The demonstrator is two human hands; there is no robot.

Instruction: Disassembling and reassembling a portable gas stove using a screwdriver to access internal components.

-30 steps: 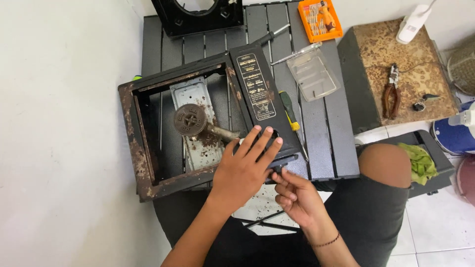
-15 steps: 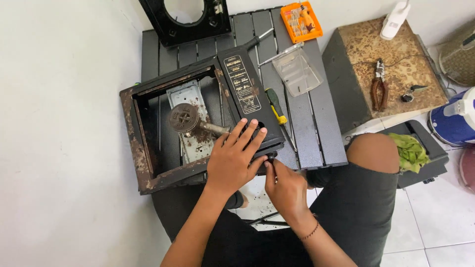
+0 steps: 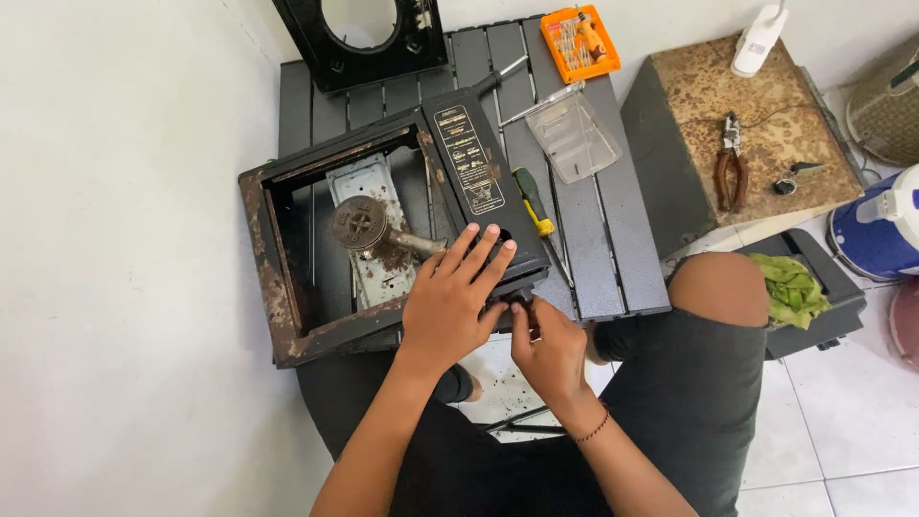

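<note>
We see bright, even daylight with soft, short shadows under our hands (image 3: 498,321). The white wall (image 3: 115,239) looks nearly washed out. Focus is sharp throughout, with slight wide-angle stretching at the edges.

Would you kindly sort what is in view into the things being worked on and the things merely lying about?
In hand:
- rusty stove frame, pressed flat by the left hand
- front knob area, fingered by the right hand
- burner inside the frame

Lying about:
- yellow-handled screwdriver
- orange bit case
- clear lid
- pliers
- black top panel
</note>
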